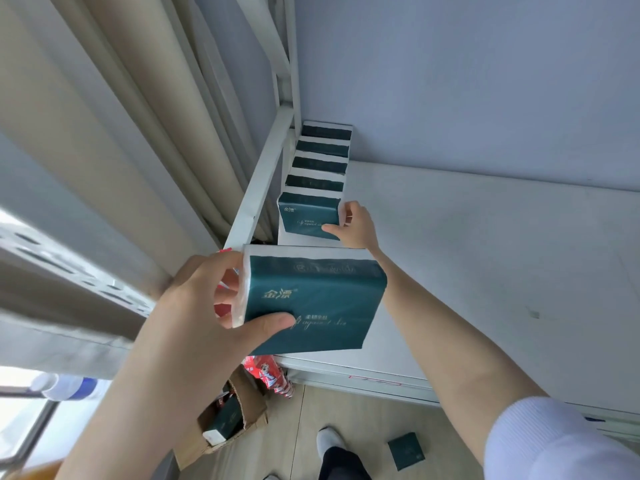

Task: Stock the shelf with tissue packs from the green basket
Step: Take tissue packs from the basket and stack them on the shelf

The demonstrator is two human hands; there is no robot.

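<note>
Left hand [207,306] is right up close, thumb and fingers wrapped round a dark green tissue pack [318,306] over the white shelf [485,254] front edge. Right hand [356,226] grips the front pack [308,216] of the row [320,164] standing along the shelf's left side. A stray pack [406,450] lies on the floor.

Eight tissue packs [318,166], two hands, one shelf [485,254] – the tally.
Five packs stand in a single row on the shelf, and the front pack [308,214] of these is pinched by the right hand [356,226]. A sixth pack [318,306] is gripped in the left hand [207,306], a seventh pack [225,424] lies in the one cardboard box [249,410], and an eighth pack [406,451] lies on the floor [363,410]. One white shoe [329,439] shows – the red packets [270,374] beside the box are too bunched to count.
</note>
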